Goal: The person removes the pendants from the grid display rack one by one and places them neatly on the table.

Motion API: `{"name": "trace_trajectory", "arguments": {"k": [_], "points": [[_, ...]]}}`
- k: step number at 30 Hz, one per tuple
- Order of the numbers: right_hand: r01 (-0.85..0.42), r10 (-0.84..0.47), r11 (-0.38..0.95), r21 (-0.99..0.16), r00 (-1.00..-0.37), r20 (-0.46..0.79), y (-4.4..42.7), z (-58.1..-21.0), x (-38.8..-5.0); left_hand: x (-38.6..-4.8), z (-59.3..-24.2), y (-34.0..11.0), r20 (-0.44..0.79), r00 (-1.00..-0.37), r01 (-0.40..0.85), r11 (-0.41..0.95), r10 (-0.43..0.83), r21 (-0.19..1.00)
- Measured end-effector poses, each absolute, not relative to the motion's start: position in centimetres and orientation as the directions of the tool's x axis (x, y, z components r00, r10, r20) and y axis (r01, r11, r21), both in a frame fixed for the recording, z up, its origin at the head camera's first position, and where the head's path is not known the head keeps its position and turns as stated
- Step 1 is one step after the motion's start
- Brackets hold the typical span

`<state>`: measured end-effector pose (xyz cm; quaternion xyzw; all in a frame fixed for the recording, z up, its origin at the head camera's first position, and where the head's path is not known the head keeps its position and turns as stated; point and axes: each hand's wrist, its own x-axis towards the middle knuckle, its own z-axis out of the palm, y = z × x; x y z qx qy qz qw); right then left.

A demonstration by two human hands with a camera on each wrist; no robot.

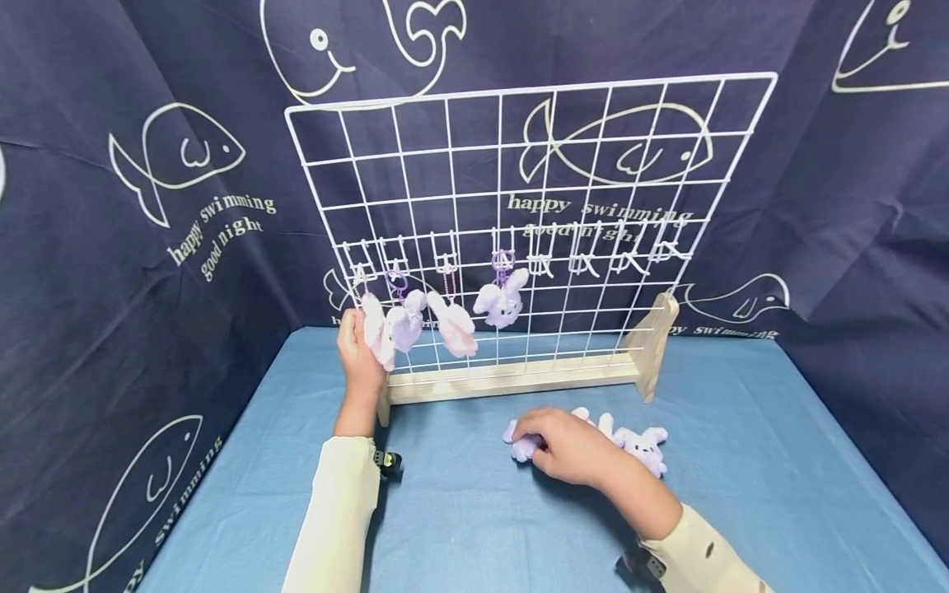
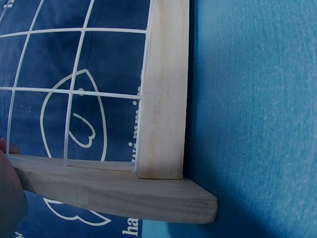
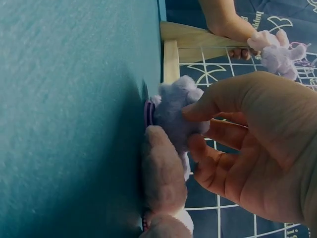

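My left hand (image 1: pixel 361 354) grips the left wooden side post (image 2: pixel 89 191) of a white wire grid rack (image 1: pixel 474 198). Only part of that hand shows at the edge of the left wrist view. Low over the blue cloth, my right hand (image 1: pixel 569 445) pinches a purple plush bunny keychain (image 3: pixel 176 111) between thumb and fingers. Its purple ring lies against the cloth. Beside it is a pink plush (image 3: pixel 161 173), partly hidden behind the hand in the head view. Another purple plush bunny (image 1: pixel 643 449) lies to the right.
Several plush keychains hang from hooks on the rack's left half, among them a purple bunny (image 1: pixel 504 303) and a pink one (image 1: pixel 454 325). White hooks (image 1: pixel 582 263) to the right hold nothing. A wooden base bar (image 1: pixel 511 379) runs below. Dark fish-print curtains (image 1: pixel 148 329) surround the table.
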<state>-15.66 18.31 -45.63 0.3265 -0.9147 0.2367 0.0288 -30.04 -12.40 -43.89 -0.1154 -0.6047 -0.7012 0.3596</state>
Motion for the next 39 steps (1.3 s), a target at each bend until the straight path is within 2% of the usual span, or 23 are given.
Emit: {"name": "trace_trajectory", "arguments": {"k": [15,24,28,39], "points": [[-0.551,-0.563,0.696,-0.461,-0.817,0.125,18.8,-44.9,-15.5,-30.1,-44.0,-12.5,0.602,-0.718,0.65,-0.026,-0.351,0.76],[-0.682,-0.64,0.624,-0.382,-0.726,0.252,18.1,-44.6,-15.6,-30.1,-44.0,-12.5,0.613,-0.705,0.661,-0.018,-0.356,0.75],[-0.697,-0.644,0.619,-0.362,-0.714,0.274,18.1,-45.0,-15.7,-30.0,-44.1,-12.5,0.61,-0.707,0.654,-0.002,-0.359,0.757],[-0.573,-0.521,0.715,-0.4,-0.819,0.241,19.1,-44.9,-16.1,-29.9,-43.9,-12.6,0.614,-0.704,0.653,0.013,-0.357,0.757]]}}
